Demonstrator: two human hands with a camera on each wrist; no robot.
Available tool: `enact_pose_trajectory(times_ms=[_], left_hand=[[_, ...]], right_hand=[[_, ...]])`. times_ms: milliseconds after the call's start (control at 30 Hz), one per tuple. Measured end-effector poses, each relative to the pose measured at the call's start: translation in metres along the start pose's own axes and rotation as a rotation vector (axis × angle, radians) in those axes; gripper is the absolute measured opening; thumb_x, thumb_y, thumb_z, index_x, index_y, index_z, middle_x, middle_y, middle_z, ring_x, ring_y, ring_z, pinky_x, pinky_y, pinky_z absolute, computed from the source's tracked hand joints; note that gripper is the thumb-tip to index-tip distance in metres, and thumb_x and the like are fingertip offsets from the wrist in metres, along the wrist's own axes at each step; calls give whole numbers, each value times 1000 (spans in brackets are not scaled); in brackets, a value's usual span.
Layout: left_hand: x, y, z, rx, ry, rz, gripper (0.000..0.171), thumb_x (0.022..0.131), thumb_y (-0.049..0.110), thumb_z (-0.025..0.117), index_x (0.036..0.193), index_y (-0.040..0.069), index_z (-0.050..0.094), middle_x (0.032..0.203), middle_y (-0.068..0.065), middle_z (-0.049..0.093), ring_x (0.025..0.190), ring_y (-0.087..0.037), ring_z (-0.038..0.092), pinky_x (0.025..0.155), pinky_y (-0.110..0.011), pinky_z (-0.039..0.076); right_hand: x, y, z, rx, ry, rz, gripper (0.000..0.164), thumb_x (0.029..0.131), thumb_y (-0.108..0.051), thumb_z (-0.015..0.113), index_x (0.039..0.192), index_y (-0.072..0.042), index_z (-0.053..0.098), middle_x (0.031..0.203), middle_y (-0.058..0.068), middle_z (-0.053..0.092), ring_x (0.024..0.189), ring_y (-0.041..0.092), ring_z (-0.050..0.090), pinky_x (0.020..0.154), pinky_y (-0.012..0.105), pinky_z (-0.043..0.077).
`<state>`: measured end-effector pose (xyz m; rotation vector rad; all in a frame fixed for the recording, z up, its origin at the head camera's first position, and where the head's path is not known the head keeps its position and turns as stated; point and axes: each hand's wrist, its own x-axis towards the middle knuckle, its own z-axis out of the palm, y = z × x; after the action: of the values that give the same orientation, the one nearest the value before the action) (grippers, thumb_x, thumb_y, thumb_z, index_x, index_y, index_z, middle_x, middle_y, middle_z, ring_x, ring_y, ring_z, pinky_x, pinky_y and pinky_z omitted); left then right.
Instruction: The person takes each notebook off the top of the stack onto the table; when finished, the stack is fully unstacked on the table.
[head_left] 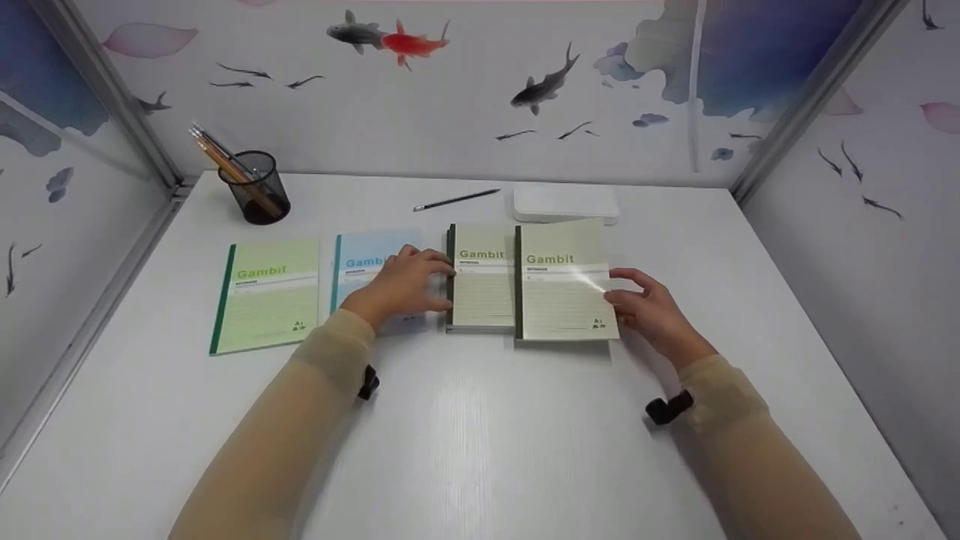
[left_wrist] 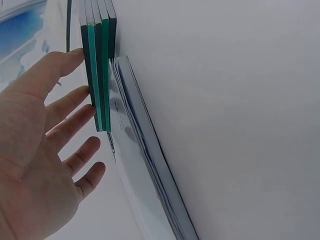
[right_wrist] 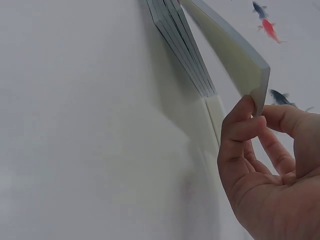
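My right hand (head_left: 652, 311) pinches the right edge of a cream "Gambit" notebook (head_left: 566, 307) with a dark spine. In the right wrist view this notebook (right_wrist: 240, 55) is raised and tilted over a stack of several notebooks (right_wrist: 182, 50). That stack (head_left: 484, 300) lies partly covered by it in the head view. At the stack's left side, my left hand (head_left: 409, 281) touches the spines with extended fingertips; dark and green spines (left_wrist: 99, 70) show in the left wrist view. A blue notebook (head_left: 375, 247) lies partly hidden under the left hand.
A green notebook (head_left: 266, 300) lies farther left on the white table (head_left: 465, 435). Along the back stand a black mesh cup (head_left: 262, 199) with pencils, a loose dark pencil (head_left: 457, 199) and a white case (head_left: 566, 204). Printed wall panels enclose the back and sides.
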<state>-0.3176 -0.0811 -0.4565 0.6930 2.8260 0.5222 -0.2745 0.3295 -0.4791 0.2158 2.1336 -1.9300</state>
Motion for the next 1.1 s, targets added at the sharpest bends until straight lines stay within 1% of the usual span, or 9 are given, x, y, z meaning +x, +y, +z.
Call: enact_pose_trajectory(times_ms=[133, 367, 467, 600, 667, 733, 867, 967, 1100], left_hand=[[0, 0, -3, -7, 1, -15, 60, 89, 47, 78, 142, 22, 64, 157, 2, 48, 141, -30, 38, 117, -53, 34], [0, 0, -6, -13, -3, -20, 60, 89, 47, 79, 141, 22, 64, 158, 3, 48, 142, -30, 37, 118, -53, 33], [0, -1, -6, -20, -4, -21, 59, 89, 46, 80, 141, 22, 64, 157, 3, 48, 142, -29, 37, 119, -52, 33], [0, -1, -5, -18, -3, -1, 59, 90, 44, 79, 141, 20, 64, 157, 1, 48, 141, -31, 38, 117, -55, 33], [0, -1, -4, -15, -1, 9, 59, 90, 43, 78, 141, 19, 64, 157, 0, 48, 141, -32, 39, 117, -56, 34], [1, -1, -3, -7, 0, 11, 59, 90, 44, 78, 142, 19, 64, 157, 0, 48, 141, -32, 39, 117, -56, 34], [1, 1, -2, -14, -2, 5, 59, 90, 44, 78, 142, 19, 64, 157, 0, 48, 142, -31, 38, 118, -56, 33], [0, 1, -1, -18, -6, -3, 59, 90, 43, 79, 142, 20, 64, 157, 1, 48, 143, -31, 38, 119, -55, 32], [1, 3, -1, -17, -7, -12, 58, 90, 43, 79, 142, 20, 64, 157, 1, 48, 143, -29, 38, 119, -54, 33]], right_hand=[[-3, -2, -16, -8, 15, 15, 46, 101, -15, 66, 143, -15, 47, 100, -3, 76, 82, 8, 70, 74, 23, 56], [-5, -4, -40, -29, 32, 41, 50, 102, -16, 65, 147, -15, 43, 102, -5, 74, 86, 7, 70, 77, 23, 57], [-4, -3, -47, -54, 35, 47, 53, 102, -16, 65, 150, -14, 42, 101, -7, 74, 87, 6, 69, 77, 22, 57], [-3, -2, -51, -104, 42, 42, 57, 102, -16, 64, 154, -10, 40, 102, -9, 75, 89, 6, 70, 77, 22, 57], [-2, -2, -51, -155, 58, 34, 59, 102, -18, 64, 155, -9, 40, 106, -8, 75, 89, 5, 70, 76, 22, 57], [-2, -3, -49, -221, 80, 27, 59, 102, -20, 64, 156, -8, 41, 112, -4, 74, 90, 4, 69, 76, 21, 57], [-2, -4, -46, -367, 126, 23, 57, 101, -22, 66, 153, -7, 48, 124, 10, 68, 90, 6, 67, 76, 21, 57], [-2, -4, -44, -477, 149, 18, 55, 99, -23, 68, 148, -5, 53, 125, 18, 65, 90, 9, 66, 74, 21, 58], [-1, -7, -42, -637, 160, 12, 53, 97, -23, 68, 144, -3, 56, 123, 21, 66, 87, 13, 65, 70, 21, 56]])
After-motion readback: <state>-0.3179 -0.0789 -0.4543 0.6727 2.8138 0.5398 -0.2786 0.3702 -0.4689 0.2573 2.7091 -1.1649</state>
